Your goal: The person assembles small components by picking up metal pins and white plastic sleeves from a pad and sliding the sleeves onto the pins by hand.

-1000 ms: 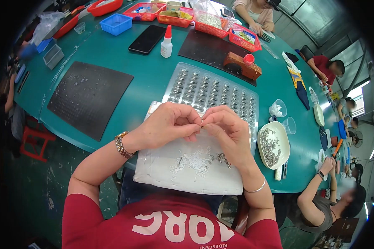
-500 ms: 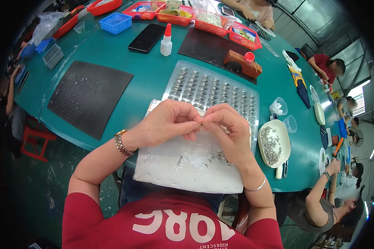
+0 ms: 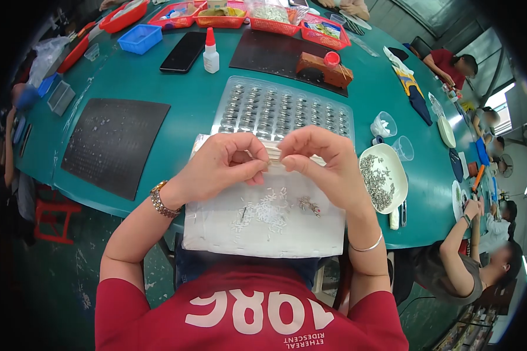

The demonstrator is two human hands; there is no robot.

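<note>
My left hand (image 3: 219, 167), with a watch at its wrist, is closed in a pinch above the white padded board (image 3: 216, 240); whatever sits between thumb and forefinger is too small to make out. Just to its right, my right hand (image 3: 328, 167) has its thumb and forefinger apart, and nothing shows between them. Below both hands, a pile of small clear-white pieces (image 3: 264, 213) lies on the board. Beside that pile is a little cluster of metal pieces (image 3: 309, 206). Behind the hands stands a clear plastic tray (image 3: 216, 120) with rows of shiny metal parts (image 3: 267, 109).
To the right, a cream dish (image 3: 397, 181) holds many small metal pieces, near two clear cups (image 3: 403, 148). A black mat (image 3: 114, 146) lies left. Farther back are a red-capped bottle (image 3: 211, 58), a phone (image 3: 183, 51), a brown block (image 3: 325, 71) and red baskets (image 3: 275, 25). Other people sit around the table.
My hands have parted from fingertip contact; the right fingers have spread while the left stays pinched. The camera view has shifted, so the table's things appear farther left and higher.
</note>
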